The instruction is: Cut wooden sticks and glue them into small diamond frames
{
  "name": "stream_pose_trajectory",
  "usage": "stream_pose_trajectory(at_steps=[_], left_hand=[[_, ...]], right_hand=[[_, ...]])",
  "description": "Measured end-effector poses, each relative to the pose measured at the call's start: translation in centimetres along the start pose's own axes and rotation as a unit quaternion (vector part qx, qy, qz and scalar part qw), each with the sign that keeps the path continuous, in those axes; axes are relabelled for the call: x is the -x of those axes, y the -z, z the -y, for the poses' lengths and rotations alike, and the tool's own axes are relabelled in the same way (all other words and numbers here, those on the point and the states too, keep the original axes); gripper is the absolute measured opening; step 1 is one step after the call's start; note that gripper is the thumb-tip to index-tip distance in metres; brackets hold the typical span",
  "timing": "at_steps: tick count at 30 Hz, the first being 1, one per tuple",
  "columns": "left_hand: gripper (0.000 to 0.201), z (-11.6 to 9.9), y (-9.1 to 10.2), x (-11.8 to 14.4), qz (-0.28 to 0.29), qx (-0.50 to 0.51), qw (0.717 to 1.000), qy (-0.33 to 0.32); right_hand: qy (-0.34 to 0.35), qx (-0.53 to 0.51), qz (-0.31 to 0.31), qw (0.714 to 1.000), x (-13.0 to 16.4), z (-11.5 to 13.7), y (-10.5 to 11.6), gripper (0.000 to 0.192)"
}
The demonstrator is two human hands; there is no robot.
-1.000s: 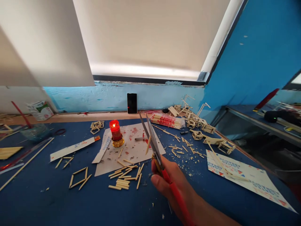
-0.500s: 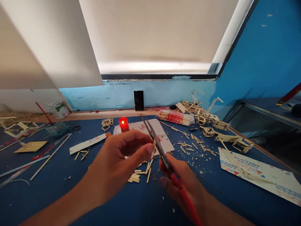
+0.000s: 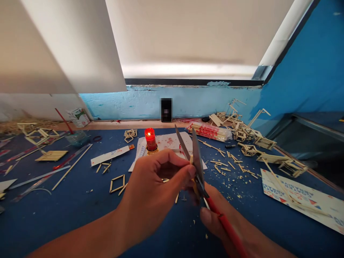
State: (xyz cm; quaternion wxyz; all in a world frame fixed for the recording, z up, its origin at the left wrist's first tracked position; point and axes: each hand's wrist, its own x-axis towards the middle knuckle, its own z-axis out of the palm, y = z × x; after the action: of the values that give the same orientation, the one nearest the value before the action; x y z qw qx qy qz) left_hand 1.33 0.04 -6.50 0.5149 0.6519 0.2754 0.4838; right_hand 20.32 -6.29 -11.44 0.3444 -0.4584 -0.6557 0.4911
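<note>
A short wooden stick (image 3: 191, 159) is pinched between the thumb and fingertips of my left hand (image 3: 150, 186), its tip poking up above them. My right hand (image 3: 219, 209) is closed round the red handles of a pair of scissors (image 3: 199, 157). The scissor blades point away from me and stand apart, with the stick between them near the pivot. Beneath my left hand, partly covered, lie cut stick pieces, and a small square stick frame (image 3: 117, 183) sits to its left.
A lit red candle (image 3: 151, 139) stands on a sheet of card (image 3: 172, 141) beyond my hands. Packaged sticks (image 3: 209, 132) and stick structures (image 3: 242, 138) lie at the right, near printed abrasive paper (image 3: 309, 204). A glass jar (image 3: 77, 138) stands left; a phone (image 3: 166, 110) leans on the wall.
The scissor blades have spread wider, now with the stick between them. Both hands sit further right in view, and the view itself has shifted, bringing the square stick frame into sight.
</note>
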Motion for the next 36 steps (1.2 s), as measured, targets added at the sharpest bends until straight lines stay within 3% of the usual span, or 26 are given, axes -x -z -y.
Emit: stream_pose_trajectory(at_steps=[9,15,22,28,31,34,36], left_hand=[[0.017,0.5,-0.2,0.0,-0.007,-0.018,1.000,-0.012],[0.013,0.3,0.0,0.0,-0.011,-0.047,0.995,0.091],[0.014,0.2,0.2,0.0,-0.001,-0.077,0.990,0.114],[0.012,0.4,0.4,-0.2,0.006,-0.107,0.989,0.104],[0.011,0.5,0.6,-0.3,0.016,-0.108,0.987,0.116],[0.010,0.4,0.5,-0.5,0.022,-0.104,0.986,0.125],[0.010,0.4,0.3,-0.5,0.020,-0.096,0.987,0.127]], right_hand=[[-0.015,0.007,-0.012,1.000,1.0,-2.5,-0.4,0.050],[0.014,0.036,-0.048,0.998,-0.7,-2.2,-1.2,0.030],[0.019,0.066,-0.070,0.995,-1.0,-3.6,-1.8,0.036],[0.004,-0.002,-0.035,0.999,-1.4,-1.6,-1.3,0.011],[0.009,-0.018,-0.018,1.000,-1.9,-0.8,-1.1,0.011],[0.024,0.016,-0.048,0.998,-2.0,-1.2,-1.4,0.009],[0.039,0.030,-0.072,0.996,-2.1,-2.0,-1.9,0.018]])
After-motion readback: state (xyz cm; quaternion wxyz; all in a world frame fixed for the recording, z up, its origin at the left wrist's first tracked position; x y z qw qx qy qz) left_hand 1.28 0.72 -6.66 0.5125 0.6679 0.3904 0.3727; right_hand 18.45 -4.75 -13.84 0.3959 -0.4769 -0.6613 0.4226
